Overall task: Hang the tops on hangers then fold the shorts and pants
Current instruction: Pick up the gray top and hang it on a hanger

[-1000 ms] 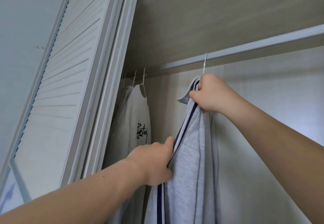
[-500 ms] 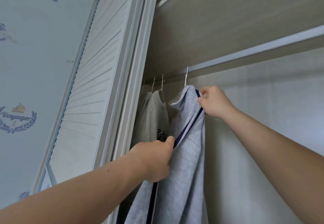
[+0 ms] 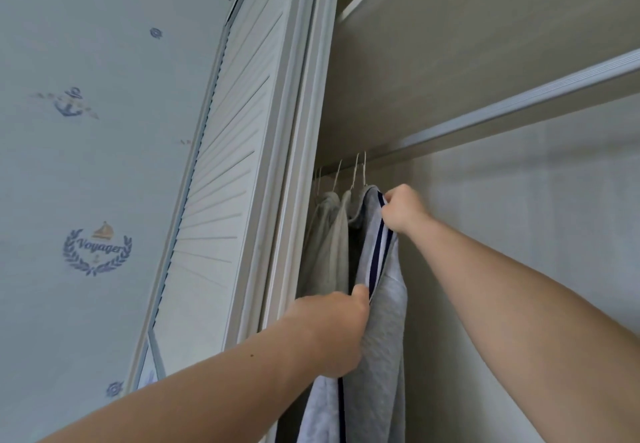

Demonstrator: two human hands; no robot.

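Gripping a grey navy-striped top (image 3: 384,304) near its collar with the right hand (image 3: 403,212) and pinching its front edge with the left hand (image 3: 332,331), a person holds it under the wardrobe rail (image 3: 519,103) beside other hung tops (image 3: 329,234), its hanger mostly hidden and hem cut off, while the wallpaper (image 3: 97,252) reads "Voyager".

I see soft, even daylight, brightest on the wall (image 3: 86,172) at left. The wardrobe (image 3: 485,27) is dimmer inside, with deep shadow between the hung tops (image 3: 329,252). The wide lens bends the door (image 3: 235,165) and rail (image 3: 519,103) toward the edges. Fine detail looks slightly soft throughout.
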